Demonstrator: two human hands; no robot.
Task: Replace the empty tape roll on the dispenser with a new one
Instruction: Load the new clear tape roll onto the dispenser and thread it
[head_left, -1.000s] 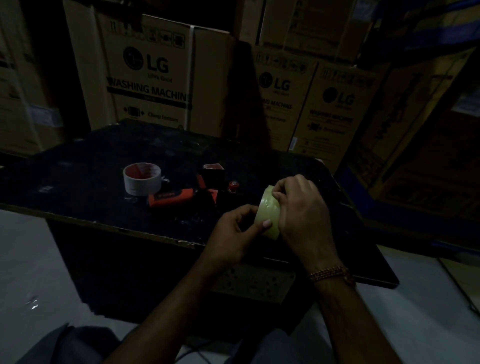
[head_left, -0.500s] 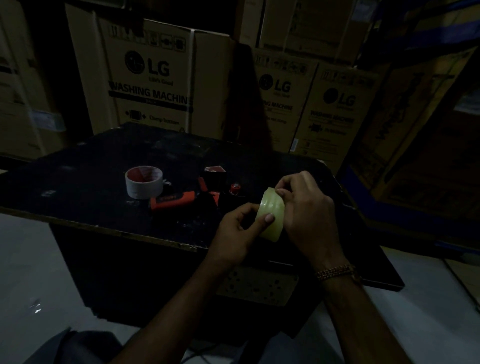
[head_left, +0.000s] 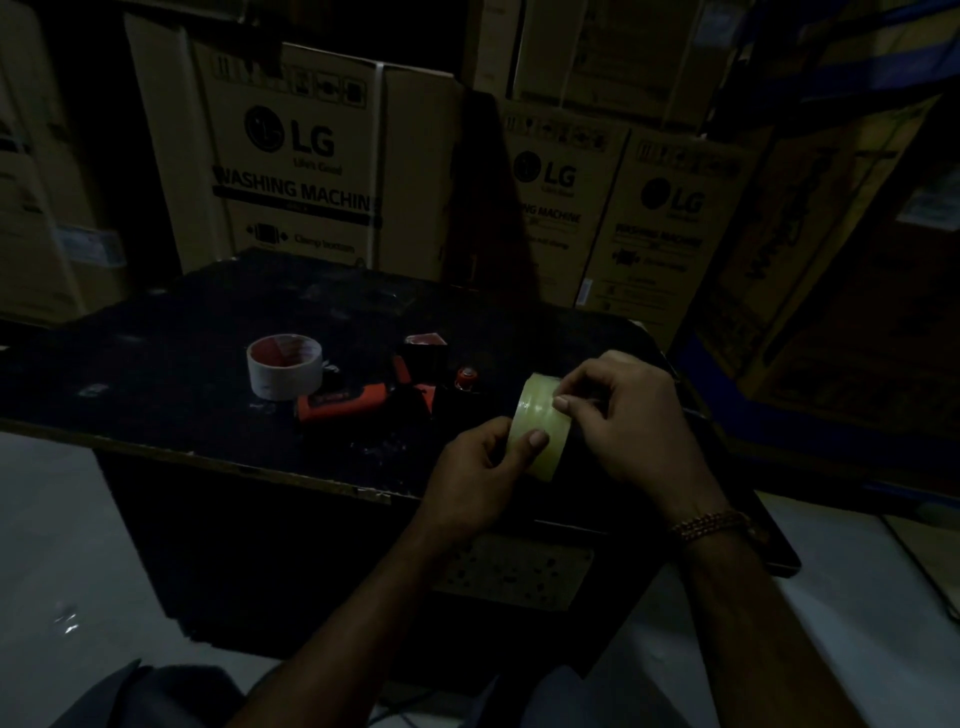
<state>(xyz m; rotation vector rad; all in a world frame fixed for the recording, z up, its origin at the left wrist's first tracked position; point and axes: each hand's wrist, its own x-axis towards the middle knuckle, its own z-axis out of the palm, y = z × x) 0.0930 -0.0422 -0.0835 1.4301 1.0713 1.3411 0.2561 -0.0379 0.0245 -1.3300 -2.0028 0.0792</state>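
Dim room. A black table (head_left: 156, 364) stands on a pale floor (head_left: 47, 519), with stacked LG washing-machine boxes (head_left: 291, 156) close behind it.

Stacked cardboard boxes (head_left: 291, 156) behind table (head_left: 156, 374)

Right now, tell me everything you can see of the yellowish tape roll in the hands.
The yellowish tape roll looks like glossy, translucent plastic tape, wound thick. It is held on edge above the near part of the dark table, its outer band facing the camera; its core is hidden. The left hand has it in a grip from below, thumb on the band. The right hand covers its far side, fingertips on the upper band. It touches nothing else.
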